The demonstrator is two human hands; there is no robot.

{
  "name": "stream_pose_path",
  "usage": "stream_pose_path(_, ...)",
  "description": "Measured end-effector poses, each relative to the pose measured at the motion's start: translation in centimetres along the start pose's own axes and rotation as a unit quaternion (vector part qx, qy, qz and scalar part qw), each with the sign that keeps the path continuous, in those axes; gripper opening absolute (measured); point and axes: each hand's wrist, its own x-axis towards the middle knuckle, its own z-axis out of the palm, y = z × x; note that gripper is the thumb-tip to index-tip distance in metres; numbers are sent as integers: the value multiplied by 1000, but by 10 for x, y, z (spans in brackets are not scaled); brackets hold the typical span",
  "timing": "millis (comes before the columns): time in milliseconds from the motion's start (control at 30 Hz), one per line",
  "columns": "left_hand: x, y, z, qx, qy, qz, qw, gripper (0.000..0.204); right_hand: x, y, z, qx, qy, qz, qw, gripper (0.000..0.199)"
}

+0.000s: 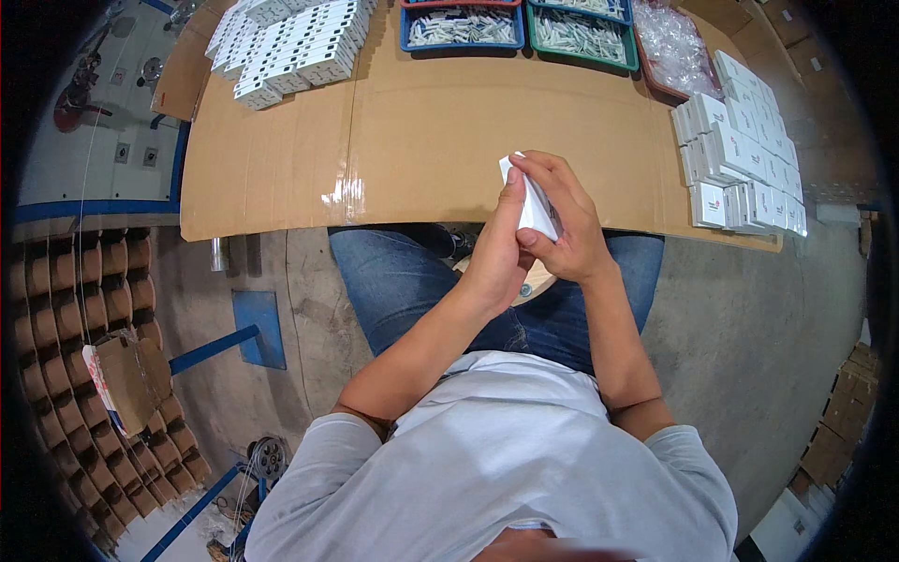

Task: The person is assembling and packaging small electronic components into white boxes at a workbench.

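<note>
A small white box (537, 212) is held up between my two hands, above the near edge of the cardboard-covered table (440, 140). My left hand (501, 239) is closed on its left side, the thumb lying along the box. From the right, my right hand (573, 220) wraps it, with fingertips at the top end and the thumb near the bottom end. Parts of the box are hidden by my fingers, and I cannot tell whether its flaps are closed.
Stacked white boxes stand at the back left (300, 56) and right (749, 159). At the back, a blue tray (464, 47) and a green tray (585, 63) hold small white pieces. Beside them, a reddish tray (655, 89) contains clear plastic. A divided cardboard carton (80, 300) sits lower left.
</note>
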Motion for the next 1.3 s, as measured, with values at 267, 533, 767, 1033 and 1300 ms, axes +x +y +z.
stream_pose_path(267, -4, 1, 5, 3, 32, 23, 999, 56, -1, 3, 4, -26, 19, -44, 999, 70)
stream_pose_path(533, -1, -1, 2, 11, 34, 38, 999, 50, -1, 2, 6, -12, 24, -34, 999, 70)
stream_pose_path(767, 5, -5, -1, -59, 34, 31, 997, 48, -4, 9, 3, 82, 80, 8, 993, 65)
stream_pose_path(1033, 27, -9, -27, -8, 34, 115, 993, 46, 0, 24, -10, 149, 149, 97, 973, 54)
stream_pose_path(1300, 66, -16, -118, 258, 73, 223, 937, 69, -25, 78, -40, -136, 37, 216, 966, 50)
